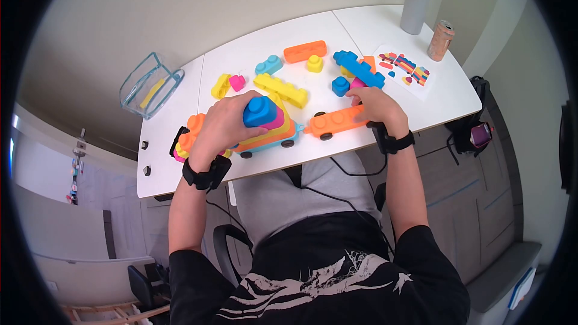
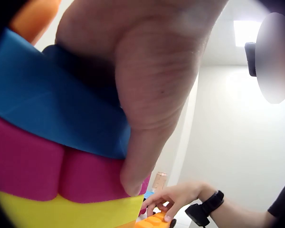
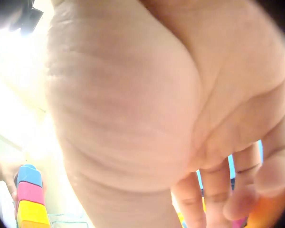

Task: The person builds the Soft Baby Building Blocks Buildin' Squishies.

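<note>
My left hand grips a stack of toy building blocks, thumb pressed against the magenta block; its other fingers are hidden behind. A blue block tops the stack, with yellow and orange layers below, on a light-blue wheeled base. Hooked to that base, an orange wheeled wagon points right. Over the wagon's right end lies my right hand, thumb at the wagon and loosely extended fingers reaching past it toward a pink block. A long blue block lies just beyond those fingers.
Loose yellow, pink, light-blue and orange blocks, including a long yellow block, lie behind the train. Farther right are a printed picture sheet, a can and a bottle. A clear case stands at the left edge.
</note>
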{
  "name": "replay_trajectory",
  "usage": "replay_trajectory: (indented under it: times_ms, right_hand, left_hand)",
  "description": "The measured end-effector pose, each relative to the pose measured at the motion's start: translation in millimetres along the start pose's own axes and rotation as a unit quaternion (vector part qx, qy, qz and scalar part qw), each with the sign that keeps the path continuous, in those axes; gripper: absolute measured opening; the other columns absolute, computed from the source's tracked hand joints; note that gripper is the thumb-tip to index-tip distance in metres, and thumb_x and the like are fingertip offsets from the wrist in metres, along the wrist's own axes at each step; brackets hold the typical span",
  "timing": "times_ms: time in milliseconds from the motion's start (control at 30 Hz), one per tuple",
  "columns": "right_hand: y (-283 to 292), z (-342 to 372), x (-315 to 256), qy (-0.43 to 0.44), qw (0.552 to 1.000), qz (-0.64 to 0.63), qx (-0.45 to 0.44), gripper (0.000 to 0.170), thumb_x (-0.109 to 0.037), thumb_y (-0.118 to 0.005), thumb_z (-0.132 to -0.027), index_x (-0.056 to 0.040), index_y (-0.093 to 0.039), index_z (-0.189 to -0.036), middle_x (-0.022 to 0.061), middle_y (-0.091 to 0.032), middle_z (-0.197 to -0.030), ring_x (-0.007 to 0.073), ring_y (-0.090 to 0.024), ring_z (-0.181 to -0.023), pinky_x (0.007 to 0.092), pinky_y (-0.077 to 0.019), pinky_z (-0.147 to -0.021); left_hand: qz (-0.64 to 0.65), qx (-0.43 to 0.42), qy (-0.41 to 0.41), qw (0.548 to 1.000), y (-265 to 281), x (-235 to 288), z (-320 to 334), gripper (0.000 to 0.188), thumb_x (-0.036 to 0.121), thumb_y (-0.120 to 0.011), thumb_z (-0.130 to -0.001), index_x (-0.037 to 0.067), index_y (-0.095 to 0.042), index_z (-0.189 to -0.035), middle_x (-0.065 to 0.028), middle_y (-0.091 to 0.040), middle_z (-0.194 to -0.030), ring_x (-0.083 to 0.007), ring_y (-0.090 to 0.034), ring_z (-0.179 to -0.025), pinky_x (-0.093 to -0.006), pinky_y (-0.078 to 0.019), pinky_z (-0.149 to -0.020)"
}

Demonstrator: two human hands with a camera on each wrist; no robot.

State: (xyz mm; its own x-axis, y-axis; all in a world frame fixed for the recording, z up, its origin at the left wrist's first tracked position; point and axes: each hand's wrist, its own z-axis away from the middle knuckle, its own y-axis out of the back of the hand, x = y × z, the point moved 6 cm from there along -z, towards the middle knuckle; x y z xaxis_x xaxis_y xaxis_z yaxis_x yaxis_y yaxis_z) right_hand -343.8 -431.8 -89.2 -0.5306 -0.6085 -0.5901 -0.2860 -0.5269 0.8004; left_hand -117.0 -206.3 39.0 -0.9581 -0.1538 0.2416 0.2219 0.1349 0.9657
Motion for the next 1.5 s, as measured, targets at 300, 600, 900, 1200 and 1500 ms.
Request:
replay_trajectory:
  times_ms: [300,600,900,1200,1500]
  right_hand:
    - [-16.5,-11.4,-8.5,0.048,0.998,0.028,0.0,0.066,-0.007,-0.091,-0.073,-0.0044,-0.067,-0.134,0.0128,-0.075,-0.115,0.032,-0.072,-0.106,0.041,-0.0592,-0.09]
    - [-19.2,-12.8,-9.1,0.051,0.998,0.043,0.005,0.058,-0.013,-0.091,-0.074,-0.0053,-0.07,-0.128,0.0137,-0.076,-0.114,0.0326,-0.072,-0.111,0.043,-0.0576,-0.094]
    - [-23.7,-7.5,-27.0,0.065,0.996,0.062,-0.021,0.053,-0.005,-0.084,-0.077,-0.0043,-0.069,-0.128,0.014,-0.075,-0.117,0.0311,-0.072,-0.111,0.0408,-0.0584,-0.094]
    - [-17.9,-6.7,-31.4,0.093,0.994,-0.015,-0.055,0.056,0.0,-0.08,-0.076,-0.0058,-0.066,-0.13,0.0107,-0.073,-0.109,0.0249,-0.071,-0.091,0.0384,-0.0581,-0.079]
    - [-31.6,-15.7,-27.0,0.064,0.996,-0.007,-0.065,0.054,-0.006,-0.09,-0.071,-0.0049,-0.07,-0.121,0.0095,-0.07,-0.092,0.0278,-0.069,-0.088,0.0405,-0.0556,-0.076]
  left_hand:
    - [-0.022,-0.007,-0.009,1.0,-7.6,3.0,-1.7,0.056,0.029,-0.095,-0.075,0.013,-0.069,-0.121,-0.0127,-0.078,-0.105,-0.0358,-0.075,-0.099,-0.0449,-0.0596,-0.084]
    - [-0.037,-0.018,0.0,0.999,-6.7,4.6,-1.1,0.053,0.03,-0.094,-0.075,0.014,-0.068,-0.119,-0.0101,-0.078,-0.104,-0.0336,-0.075,-0.099,-0.045,-0.0601,-0.084]
    - [-0.078,-0.016,0.001,0.997,-9.6,2.0,2.8,0.054,0.026,-0.095,-0.072,0.012,-0.068,-0.117,-0.009,-0.076,-0.105,-0.0331,-0.073,-0.1,-0.0452,-0.0586,-0.085]
    - [-0.152,0.058,0.05,0.985,-6.5,-20.2,30.0,0.065,0.021,-0.098,-0.065,0.009,-0.07,-0.122,-0.0095,-0.071,-0.12,-0.0319,-0.065,-0.119,-0.0471,-0.0531,-0.1]
    - [-0.117,0.108,0.036,0.987,-4.7,-56.2,50.1,0.062,0.013,-0.094,-0.066,0.01,-0.066,-0.12,-0.0094,-0.068,-0.127,-0.0333,-0.061,-0.127,-0.0464,-0.0502,-0.106]
